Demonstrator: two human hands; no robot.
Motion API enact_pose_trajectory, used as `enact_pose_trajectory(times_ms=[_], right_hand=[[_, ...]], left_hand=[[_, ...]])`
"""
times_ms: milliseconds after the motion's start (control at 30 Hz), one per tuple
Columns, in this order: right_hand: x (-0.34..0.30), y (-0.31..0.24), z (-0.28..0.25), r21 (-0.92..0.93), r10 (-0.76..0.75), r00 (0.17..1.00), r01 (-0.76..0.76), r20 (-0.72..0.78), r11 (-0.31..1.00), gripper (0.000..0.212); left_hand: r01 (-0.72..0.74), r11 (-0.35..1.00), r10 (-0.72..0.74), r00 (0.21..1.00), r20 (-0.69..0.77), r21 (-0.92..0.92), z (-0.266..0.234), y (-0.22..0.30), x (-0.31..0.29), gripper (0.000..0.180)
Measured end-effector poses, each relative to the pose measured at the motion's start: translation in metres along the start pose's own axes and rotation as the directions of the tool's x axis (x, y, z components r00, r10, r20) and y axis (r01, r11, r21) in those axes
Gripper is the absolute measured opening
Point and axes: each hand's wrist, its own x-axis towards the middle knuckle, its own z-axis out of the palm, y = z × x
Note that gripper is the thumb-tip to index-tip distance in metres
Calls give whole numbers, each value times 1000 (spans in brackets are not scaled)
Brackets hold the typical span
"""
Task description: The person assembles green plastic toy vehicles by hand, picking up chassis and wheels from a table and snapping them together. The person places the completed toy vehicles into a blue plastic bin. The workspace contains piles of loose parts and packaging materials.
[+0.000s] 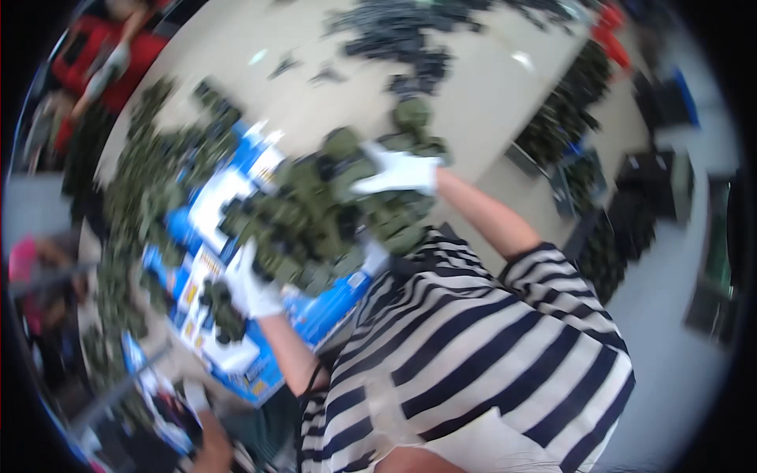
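My left hand (254,288), in a white glove, touches the near left side of a heap of dark green moulded-looking pieces (303,209). Its fingers look stretched out and apart, though blurred. My right hand (398,173), gloved too, lies over the heap's right side with thumb and fingers spread. The exact kind of the pieces is too smeared to make out. Under the heap is blue and white printed packaging (256,359). A small green cluster (223,311) rests on it beside my left hand.
More green pieces (130,205) run along the table's (276,31) left side. Dark grey parts (402,39) lie at the far side. Filled bins (579,181) stand at right. A person in red (130,59) is at far left; another person's hand (206,422) shows at lower left.
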Motion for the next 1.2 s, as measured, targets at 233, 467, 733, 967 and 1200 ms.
enact_pose_trajectory(times_ms=[233,467,733,967,1200], right_hand=[[9,-5,25,447,-24,999,6,35,895,131],[29,28,64,746,35,987,93,-154,660,123],[54,23,60,768,24,996,47,-82,639,120],[53,14,82,773,-47,980,183,-195,607,99],[35,0,59,936,-165,960,260,-224,238,91]], left_hand=[[26,996,-26,1000,3,82,7,3,18,53],[-31,996,29,999,-25,-86,49,-26,9,39],[26,999,-33,943,330,27,58,-41,19,40],[-89,977,24,950,312,193,43,-46,33,32],[-233,949,162,938,305,213,109,-41,-22,34]])
